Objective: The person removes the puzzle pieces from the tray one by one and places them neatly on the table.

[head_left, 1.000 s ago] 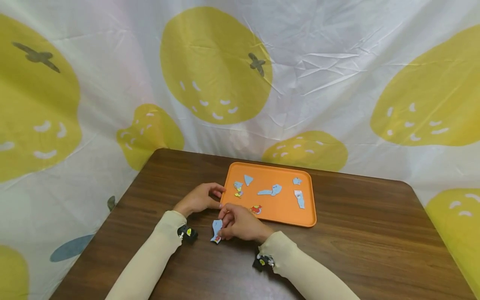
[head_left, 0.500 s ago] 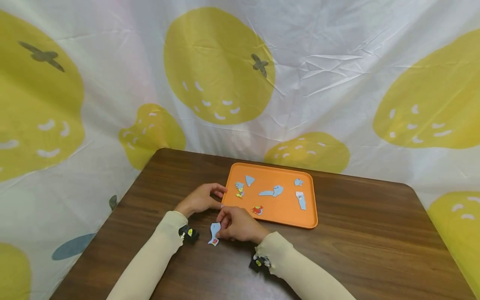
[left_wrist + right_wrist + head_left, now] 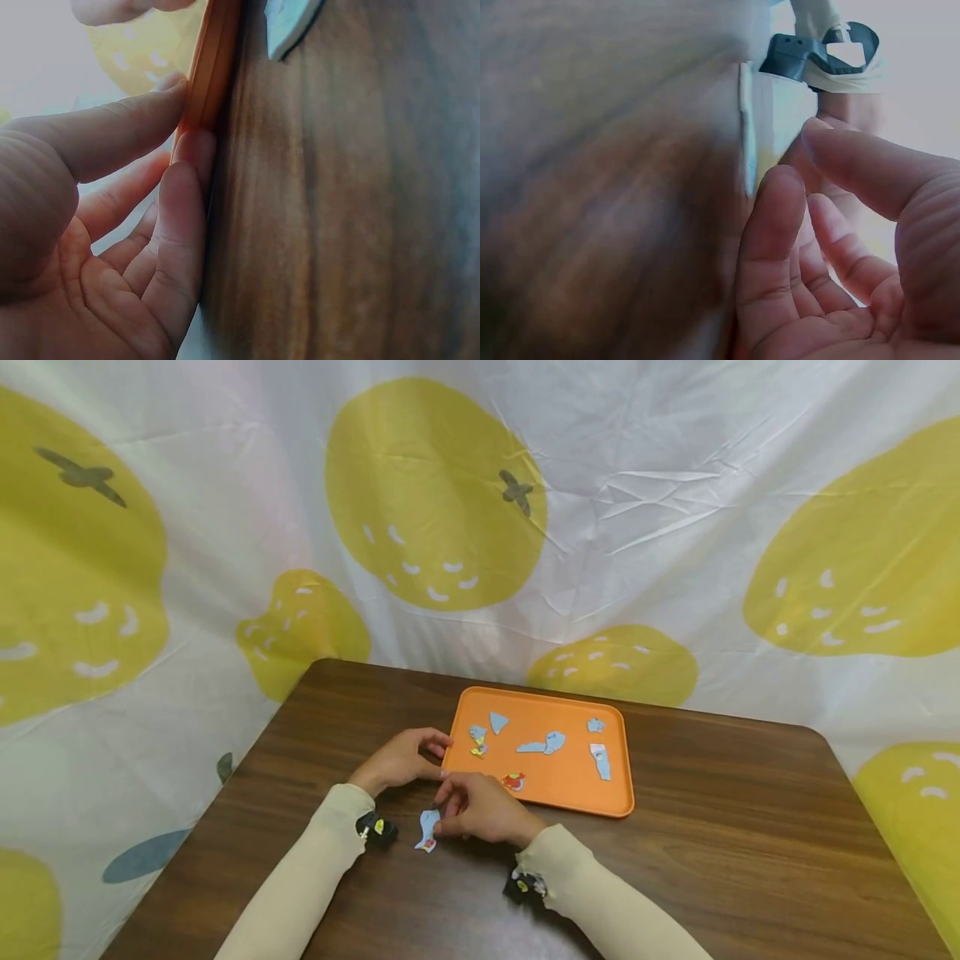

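Note:
My left hand holds the left rim of an orange tray, with the thumb on the rim and fingers under it in the left wrist view. A light blue puzzle piece with a small red picture at its near end lies flat on the table, left of my right hand. In the right wrist view, that puzzle piece appears edge-on beyond the right fingertips, while thumb and index finger stand apart with nothing between them.
Several puzzle pieces lie spread on the tray, including a red one, a blue triangle and a long blue one. The dark wooden table meets a fruit-patterned curtain at its far edge.
The light blue piece beside my right hand has shifted slightly left and toward me, turning a little. My left hand stays at the tray's rim.

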Demonstrator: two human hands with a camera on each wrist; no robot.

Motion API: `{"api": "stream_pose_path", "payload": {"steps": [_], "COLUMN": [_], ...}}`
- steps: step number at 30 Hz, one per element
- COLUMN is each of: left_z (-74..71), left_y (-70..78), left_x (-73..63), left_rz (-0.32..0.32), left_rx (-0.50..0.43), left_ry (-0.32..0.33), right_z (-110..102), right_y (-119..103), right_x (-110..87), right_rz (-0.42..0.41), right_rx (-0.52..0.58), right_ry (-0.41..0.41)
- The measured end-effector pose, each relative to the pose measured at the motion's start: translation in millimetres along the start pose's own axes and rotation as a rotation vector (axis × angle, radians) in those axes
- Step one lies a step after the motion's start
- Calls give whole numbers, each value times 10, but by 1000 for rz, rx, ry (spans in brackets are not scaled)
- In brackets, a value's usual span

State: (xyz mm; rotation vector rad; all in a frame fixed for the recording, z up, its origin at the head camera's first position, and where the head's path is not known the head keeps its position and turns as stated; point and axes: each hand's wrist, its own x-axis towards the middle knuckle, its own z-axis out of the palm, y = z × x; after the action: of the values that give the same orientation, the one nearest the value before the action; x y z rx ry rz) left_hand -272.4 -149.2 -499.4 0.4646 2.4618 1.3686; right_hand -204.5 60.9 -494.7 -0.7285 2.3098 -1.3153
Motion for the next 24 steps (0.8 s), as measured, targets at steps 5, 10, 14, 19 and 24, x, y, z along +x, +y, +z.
{"api": "stream_pose_path", "payload": {"steps": [5,10,14,19,24], "left_z": [-19,15,33,9,11], "left_y": [-14,-25,-12,-3,-5], "left_x": [-21,23,34,2,8], "left_rz": [-22,-11,-22,-51,-48], "left_rx": [-4,-11,-4,4,-17], "left_ry": [15,-6,-4,9,0], "right_z": [-56,-155,-246,-349,-459], "right_y": [-3,12,40,53,84], "right_x": [-12,-87,-135,-157,-220], "right_rz": [-52,-83,-94,-106,-82], "right_rx": [17,6,-20,-21,-24], "right_ry": [18,69,92,133,183]}}
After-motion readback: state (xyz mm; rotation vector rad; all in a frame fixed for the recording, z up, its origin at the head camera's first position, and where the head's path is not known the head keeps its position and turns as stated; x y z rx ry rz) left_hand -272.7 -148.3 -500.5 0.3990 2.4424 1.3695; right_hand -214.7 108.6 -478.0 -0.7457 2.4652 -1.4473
